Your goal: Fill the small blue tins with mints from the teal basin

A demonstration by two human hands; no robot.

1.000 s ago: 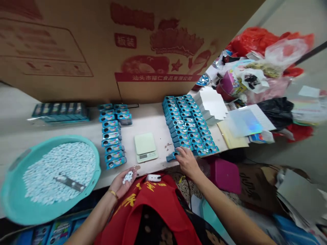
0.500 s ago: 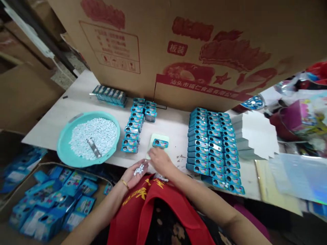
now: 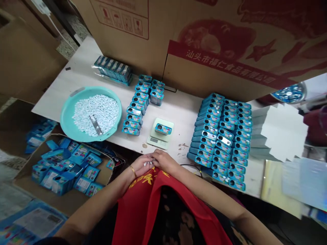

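My left hand (image 3: 139,165) is palm up at the table's front edge, cupping a few small white tablets (image 3: 148,164). Over that palm, my right hand (image 3: 166,162) bends its fingers in against the tablets; what its fingertips pinch, if anything, is hidden. Just beyond both hands, a pale kitchen scale (image 3: 161,144) rests on the table, its display facing me. A small blue box (image 3: 163,129) with a dark round hole sits on the scale's plate, touched by neither hand.
To the left stands a turquoise basin (image 3: 63,114) of white tablets with a metal scoop (image 3: 96,125) in it. Rows of blue boxes (image 3: 134,117) flank the scale, with more rows (image 3: 221,143) right. A large carton (image 3: 158,64) walls the back; an open carton (image 3: 66,200) sits lower left.
My right hand has drawn back from the scale to my left palm. Fewer tablets show in that palm. The box stays on the scale, and the camera view has shifted.
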